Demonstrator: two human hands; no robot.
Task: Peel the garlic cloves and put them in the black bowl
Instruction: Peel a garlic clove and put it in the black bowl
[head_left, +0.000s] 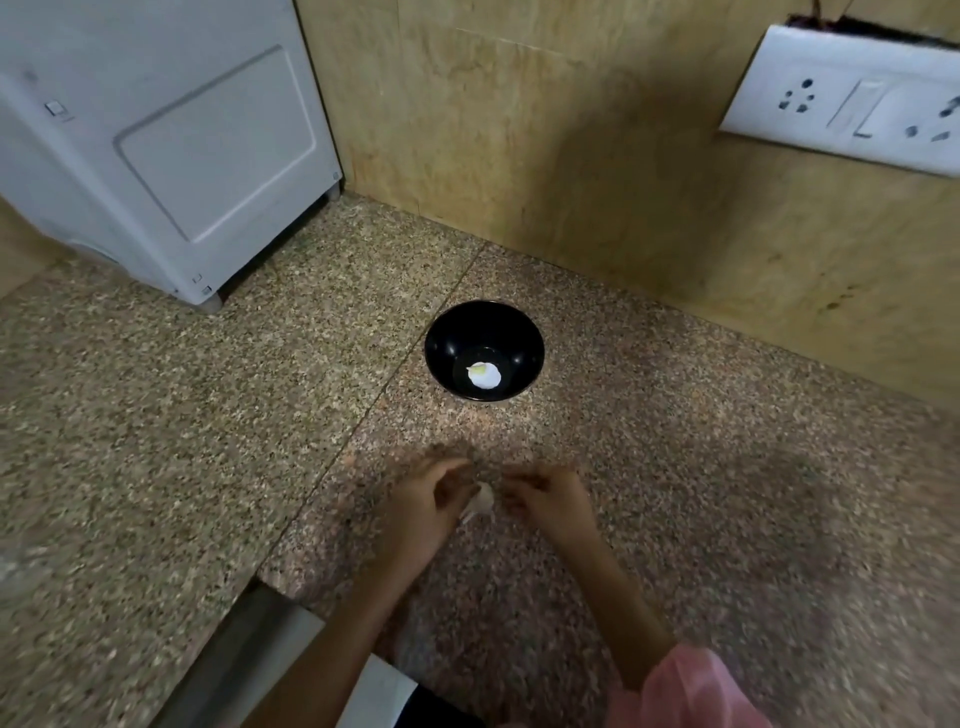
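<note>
A person's two bare hands meet low over a speckled granite counter, working at a pale garlic clove held between them. The left hand has its fingers curled round the clove's left side, with a strip of white skin trailing down toward the near edge. The right hand reaches in from the right with fingers bent toward the clove; motion blur hides whether its fingertips actually pinch the clove or only hover just beside it, so that grip cannot be told. A pink sleeve shows at the near right corner.

Farther back, well apart from the hands and roughly in line with them, the black bowl stands upright on the counter. On its bottom lies one white peeled clove with a faint green tinge at its far-left end.

At the far left a white appliance stands on the counter against the tan stone wall. A white socket plate with a switch is fixed to the wall at the far right. A seam in the granite runs diagonally from far to near, passing left of the bowl.
</note>
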